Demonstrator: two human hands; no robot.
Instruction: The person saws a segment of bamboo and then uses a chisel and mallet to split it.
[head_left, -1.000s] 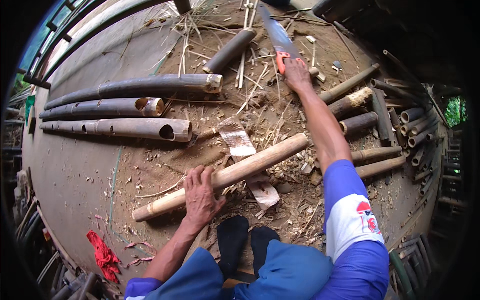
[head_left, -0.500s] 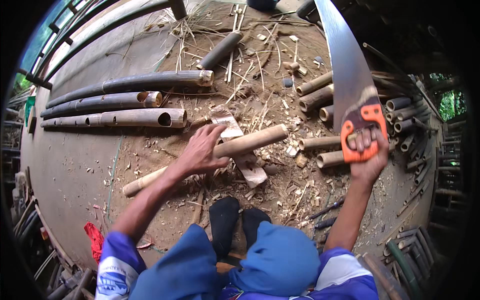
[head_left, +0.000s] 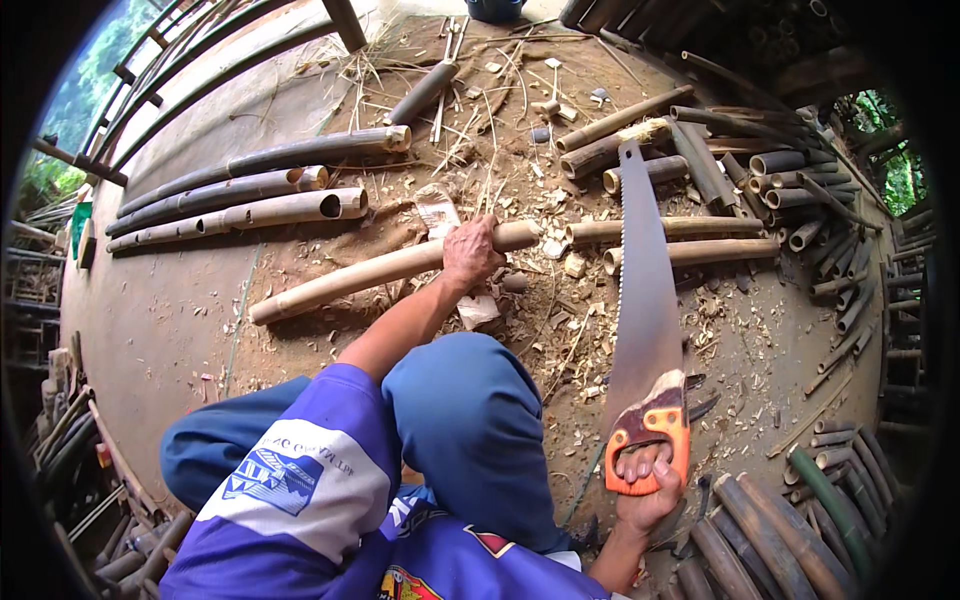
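Note:
A pale bamboo tube [head_left: 365, 276] slants across the middle, its right end higher in the view. My left hand [head_left: 471, 254] is closed over it near that right end. Beneath the tube lies a flat wooden board [head_left: 437, 212], mostly covered by hand and tube. On the right, my right hand [head_left: 648, 484] grips a handsaw [head_left: 645, 290] by its orange and dark handle [head_left: 655, 432]. The blade points away from me, apart from the bamboo tube under my left hand. My bent knee [head_left: 465, 400] rises just in front of the tube.
Three long bamboo poles with holes [head_left: 240, 220] lie at the left. Cut bamboo tubes [head_left: 690, 250] lie right of the saw blade's far side, with stacks [head_left: 830, 200] beyond. More bamboo [head_left: 760, 540] lies at the near right. Wood chips [head_left: 560, 215] litter the ground.
My left hand has moved right along the bamboo tube and closed on it. The saw has come down and nearer to me. My legs have shifted, hiding my feet.

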